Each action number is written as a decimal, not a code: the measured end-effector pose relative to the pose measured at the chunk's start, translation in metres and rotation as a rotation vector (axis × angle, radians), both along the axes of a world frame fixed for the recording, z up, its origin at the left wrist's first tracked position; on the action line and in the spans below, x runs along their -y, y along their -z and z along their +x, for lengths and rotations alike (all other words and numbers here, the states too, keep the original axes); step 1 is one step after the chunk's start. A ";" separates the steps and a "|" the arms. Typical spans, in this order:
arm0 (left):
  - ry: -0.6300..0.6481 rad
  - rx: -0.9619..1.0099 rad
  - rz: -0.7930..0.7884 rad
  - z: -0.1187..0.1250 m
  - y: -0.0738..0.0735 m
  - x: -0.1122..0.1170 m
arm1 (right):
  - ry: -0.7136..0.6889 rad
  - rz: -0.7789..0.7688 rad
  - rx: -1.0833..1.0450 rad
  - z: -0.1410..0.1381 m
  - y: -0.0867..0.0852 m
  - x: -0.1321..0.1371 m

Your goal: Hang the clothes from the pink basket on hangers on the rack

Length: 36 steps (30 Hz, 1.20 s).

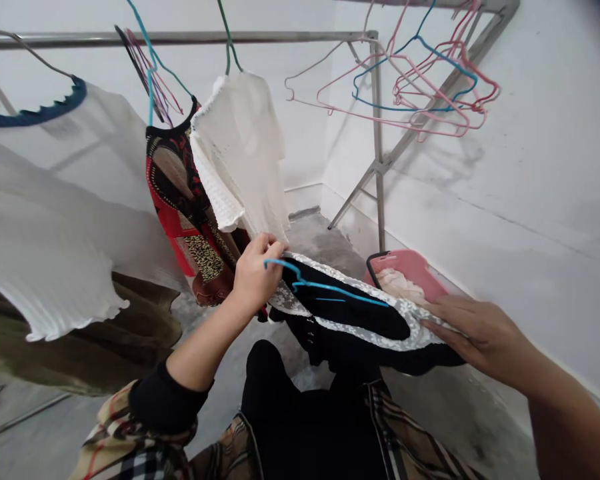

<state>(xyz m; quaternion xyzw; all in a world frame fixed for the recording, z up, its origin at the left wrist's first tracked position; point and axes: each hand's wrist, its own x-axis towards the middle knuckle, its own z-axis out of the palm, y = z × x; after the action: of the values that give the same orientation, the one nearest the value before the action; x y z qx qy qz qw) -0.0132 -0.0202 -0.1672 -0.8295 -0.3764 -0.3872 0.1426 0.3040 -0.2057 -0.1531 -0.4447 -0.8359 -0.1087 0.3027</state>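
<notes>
My left fingers (276,248) pinch one end of the lace-edged black garment (365,317), my right fingers (450,311) grip the other, above the floor (220,373); a blue hanger (350,294) sits within its opening

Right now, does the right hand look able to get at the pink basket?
Probably not straight away: the right hand grips one end of the black lace-edged garment, which partly crosses in front of the pink basket in this view. Freed, it likely could.
</notes>
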 end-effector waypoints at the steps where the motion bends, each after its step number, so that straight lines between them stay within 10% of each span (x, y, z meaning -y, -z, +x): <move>1: 0.003 -0.012 -0.010 0.000 0.002 0.000 | 0.024 0.027 0.001 0.001 0.001 0.000; 18: 0.208 0.232 -0.297 0.018 0.025 0.029 | 0.493 0.206 -0.217 -0.006 -0.009 -0.009; 26: 0.277 0.390 -0.483 0.015 0.071 0.054 | 0.671 0.556 -0.279 -0.006 -0.089 -0.079; 36: 0.311 0.468 -0.664 0.010 0.114 0.080 | 0.767 0.341 -0.325 -0.059 -0.195 -0.228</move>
<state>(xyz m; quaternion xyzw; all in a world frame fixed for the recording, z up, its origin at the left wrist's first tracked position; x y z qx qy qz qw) -0.0029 -0.0999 -0.2809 -0.7670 -0.3733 -0.4395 -0.2813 0.2455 0.0221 0.0415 -0.6775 -0.5222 -0.2781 0.4370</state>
